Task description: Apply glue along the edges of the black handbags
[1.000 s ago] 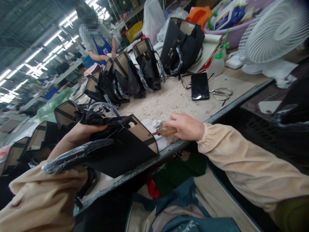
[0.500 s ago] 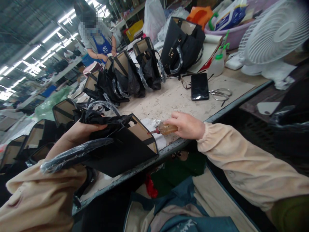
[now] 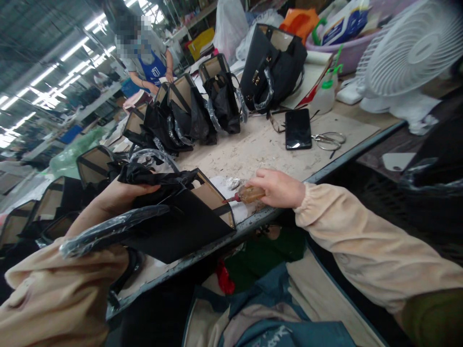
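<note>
One black bag (image 3: 188, 224) is grasped by the left hand (image 3: 135, 189) at the desk's (image 3: 249, 156) near edge; one bottle (image 3: 251, 194) is gripped by the right (image 3: 282, 189).

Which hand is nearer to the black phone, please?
Right. The right hand is on the near side of the phone; the left hand is farther left, holding a black bag.

A black rectangular phone (image 3: 298, 128) lies left of silver metal scissors (image 3: 329, 141); a white plastic fan (image 3: 415, 50) stands far right.
</note>
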Tool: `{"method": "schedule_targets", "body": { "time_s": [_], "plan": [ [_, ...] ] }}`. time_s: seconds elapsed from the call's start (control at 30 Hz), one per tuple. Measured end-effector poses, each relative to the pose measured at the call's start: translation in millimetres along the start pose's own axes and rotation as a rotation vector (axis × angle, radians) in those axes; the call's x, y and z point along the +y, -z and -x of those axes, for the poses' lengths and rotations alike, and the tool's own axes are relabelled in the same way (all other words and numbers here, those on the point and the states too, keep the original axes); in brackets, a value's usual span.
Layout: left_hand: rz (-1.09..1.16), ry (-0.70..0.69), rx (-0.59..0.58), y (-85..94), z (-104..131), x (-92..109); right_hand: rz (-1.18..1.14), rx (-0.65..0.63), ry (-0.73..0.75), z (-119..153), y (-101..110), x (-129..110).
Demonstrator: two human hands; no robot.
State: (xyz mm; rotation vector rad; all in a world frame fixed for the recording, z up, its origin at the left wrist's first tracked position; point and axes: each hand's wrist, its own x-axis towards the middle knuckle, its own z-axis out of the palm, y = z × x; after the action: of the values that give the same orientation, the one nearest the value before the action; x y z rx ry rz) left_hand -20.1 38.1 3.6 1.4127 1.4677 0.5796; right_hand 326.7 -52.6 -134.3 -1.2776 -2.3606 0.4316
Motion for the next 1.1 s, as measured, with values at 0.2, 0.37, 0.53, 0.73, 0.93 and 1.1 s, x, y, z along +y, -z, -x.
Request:
{"method": "schedule_targets", "body": {
  "time_s": [0.2, 0.37, 0.53, 0.73, 0.93, 1.1],
  "plan": [
    [-0.019, -0.036, -0.013, 4.7, -2.4, -4.8, -0.019, 0.122, 0.047, 0.1, -1.9, 0.1],
    [-0.051, -0.066, -0.049, 7.0, -4.6, -5.9, -0.005, 0.255, 0.066, -0.9, -0.2, 0.2],
    [-0.077, -0.115, -0.078, 6.7, -5.7, -6.7, 0.007, 0.243, 0.046, -0.5, 0.2, 0.9],
    [-0.133, -0.1, -0.028, 7.1, -3.3, -3.7, -0.033, 0.09, -0.002, 2.8, -1.4, -0.1],
    [-0.337, -0.175, -0.001, 13.2, -0.7, 2.6, -0.019, 0.016, -0.056, 0.8, -3.2, -1.6],
    [-0.444, -0.211, -0.003, 13.2, 4.0, -2.2, -0.014, -0.015, -0.072, -0.3, -6.0, -2.7]
  ]
}}
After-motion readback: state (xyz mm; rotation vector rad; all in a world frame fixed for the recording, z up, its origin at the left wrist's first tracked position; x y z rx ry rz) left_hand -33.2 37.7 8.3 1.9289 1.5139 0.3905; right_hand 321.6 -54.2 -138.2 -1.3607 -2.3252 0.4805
